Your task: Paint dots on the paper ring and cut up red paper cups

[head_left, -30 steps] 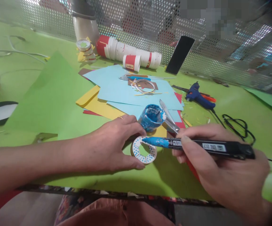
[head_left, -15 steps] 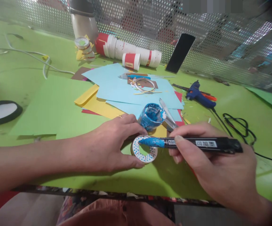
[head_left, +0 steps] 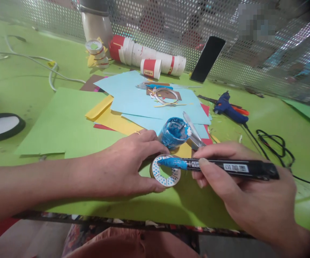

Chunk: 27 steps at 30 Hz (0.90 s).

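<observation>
A white cardboard ring (head_left: pixel 174 176) with blue dots and dark dividing lines rests near the table's front. My left hand (head_left: pixel 129 163) grips its left side between thumb and fingers. In my right hand (head_left: pixel 247 191) is a black permanent marker (head_left: pixel 216 166), held level like a pen. Its left end is coated in blue paint, and the tip is over the ring's upper left; whether it touches cannot be made out. Just behind the ring stands a small open jar of blue paint (head_left: pixel 174 132), smeared inside and out.
Coloured paper sheets (head_left: pixel 133 93) spread behind the jar. A blue glue gun (head_left: pixel 230 109) with a looped black cable lies right. Stacked paper cups (head_left: pixel 149 55) and a leaning phone (head_left: pixel 208 59) stand by the perforated metal screen (head_left: pixel 165 21). A white cable (head_left: pixel 37 59) crosses the left.
The view has shifted very slightly. Both hands, the ring and the marker stay nearly in place, with the marker tip still over the ring's upper left.
</observation>
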Available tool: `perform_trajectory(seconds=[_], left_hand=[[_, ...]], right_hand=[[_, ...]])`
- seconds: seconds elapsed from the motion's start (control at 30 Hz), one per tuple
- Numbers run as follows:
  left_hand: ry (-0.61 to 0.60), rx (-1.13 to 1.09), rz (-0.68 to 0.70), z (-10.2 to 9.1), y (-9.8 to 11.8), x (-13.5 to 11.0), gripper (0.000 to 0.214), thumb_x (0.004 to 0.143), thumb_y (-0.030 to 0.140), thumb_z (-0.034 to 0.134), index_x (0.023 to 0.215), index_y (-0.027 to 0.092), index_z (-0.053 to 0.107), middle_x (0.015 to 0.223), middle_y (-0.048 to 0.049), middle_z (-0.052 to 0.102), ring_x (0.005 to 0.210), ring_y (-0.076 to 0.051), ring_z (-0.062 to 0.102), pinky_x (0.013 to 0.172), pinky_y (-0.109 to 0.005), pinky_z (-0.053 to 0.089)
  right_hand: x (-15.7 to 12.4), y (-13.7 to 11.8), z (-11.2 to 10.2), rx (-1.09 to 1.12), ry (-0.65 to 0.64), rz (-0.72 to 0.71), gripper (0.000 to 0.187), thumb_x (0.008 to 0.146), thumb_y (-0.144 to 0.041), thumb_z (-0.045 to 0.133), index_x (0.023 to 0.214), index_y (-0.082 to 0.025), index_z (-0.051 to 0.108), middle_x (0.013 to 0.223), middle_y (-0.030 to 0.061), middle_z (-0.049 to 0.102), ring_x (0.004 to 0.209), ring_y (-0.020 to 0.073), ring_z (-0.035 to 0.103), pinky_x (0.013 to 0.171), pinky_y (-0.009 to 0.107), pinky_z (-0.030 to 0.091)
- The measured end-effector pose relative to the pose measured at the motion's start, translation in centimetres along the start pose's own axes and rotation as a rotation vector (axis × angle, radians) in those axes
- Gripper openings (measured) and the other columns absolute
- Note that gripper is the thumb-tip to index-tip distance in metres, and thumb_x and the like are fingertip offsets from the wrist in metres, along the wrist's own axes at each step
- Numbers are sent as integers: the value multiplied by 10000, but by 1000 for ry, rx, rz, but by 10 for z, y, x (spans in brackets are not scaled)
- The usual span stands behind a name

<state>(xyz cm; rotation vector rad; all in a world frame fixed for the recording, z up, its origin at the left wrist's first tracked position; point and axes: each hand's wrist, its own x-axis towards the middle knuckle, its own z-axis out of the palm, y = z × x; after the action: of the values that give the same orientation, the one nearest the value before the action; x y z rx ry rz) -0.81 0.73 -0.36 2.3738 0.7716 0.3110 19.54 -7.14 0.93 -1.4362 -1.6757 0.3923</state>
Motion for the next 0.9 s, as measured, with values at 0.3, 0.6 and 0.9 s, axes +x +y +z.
perform_trajectory(seconds=[0.3,0.6,0.9], left_hand=[[17,-7,-5,1,0,1,485,753,344,759,1203,199,649,1070,-77,589,1005,-251,579,904,-400,497],[23,-4,1,1,-1,-1,468,752,337,759,1182,183,659,1060,-81,591,996,-255,582,896,-410,501],[14,4,4,2,-1,-1,482,750,344,759,1190,181,653,1059,-83,590,1010,-263,578,900,-414,497]], right_hand=[[1,1,3,46,-5,-4,91,803,-204,708,786,-293,705,617,-121,686,496,39,618,548,113,498],[2,2,1,1,-49,-6,75,824,-233,718,800,-302,700,639,-129,695,516,28,634,556,101,492],[1,3,-1,25,-55,0,37,837,-260,728,820,-286,708,638,-106,693,509,46,636,516,140,491]])
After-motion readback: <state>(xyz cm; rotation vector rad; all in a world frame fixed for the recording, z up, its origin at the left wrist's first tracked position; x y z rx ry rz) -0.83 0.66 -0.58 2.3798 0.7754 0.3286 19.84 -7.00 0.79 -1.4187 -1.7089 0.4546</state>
